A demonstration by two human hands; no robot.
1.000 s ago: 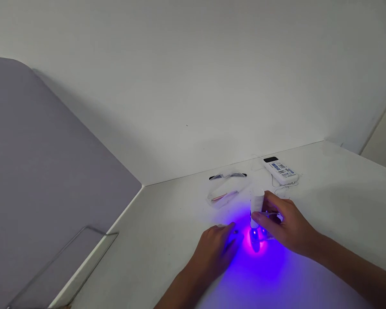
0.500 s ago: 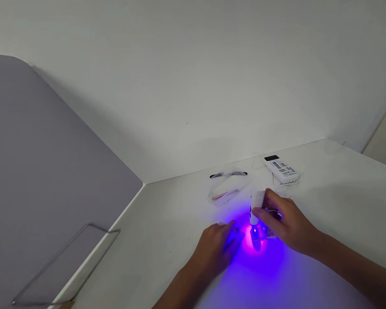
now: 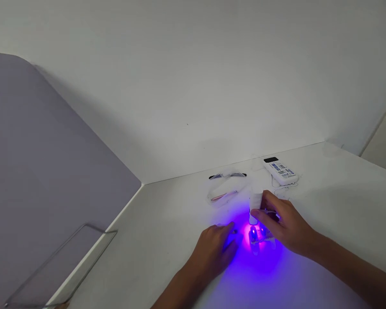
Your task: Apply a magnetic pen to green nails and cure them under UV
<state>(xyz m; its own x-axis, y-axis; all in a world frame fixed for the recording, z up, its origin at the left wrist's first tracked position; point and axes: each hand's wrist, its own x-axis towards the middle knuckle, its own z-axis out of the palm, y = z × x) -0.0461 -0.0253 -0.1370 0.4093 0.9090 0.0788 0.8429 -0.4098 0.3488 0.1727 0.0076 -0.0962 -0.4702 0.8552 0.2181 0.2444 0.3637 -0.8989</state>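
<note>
My right hand (image 3: 287, 225) is closed around a white handheld UV lamp (image 3: 256, 204), held upright with its lit end down. Violet light falls on shiny dark press-on nails (image 3: 254, 233) just under the lamp. They appear fixed to a small clear stand (image 3: 266, 239), partly hidden behind my right fingers. To the left, my left hand (image 3: 212, 249) rests on the table with thumb and index finger apart. A tiny dark spot (image 3: 235, 231) shows by its fingertips, too small to name.
Behind the hands lie a clear plastic packet (image 3: 227, 184) with a thin pinkish stick (image 3: 223, 195), and a white power bank (image 3: 281, 171) with a cable. A bent wire frame (image 3: 93, 266) hangs over the white table's (image 3: 141, 240) left edge. A wall rises behind.
The lamp and my right hand have shifted very slightly left, and more of the stand shows beneath the light. My left hand stays nearly still.
</note>
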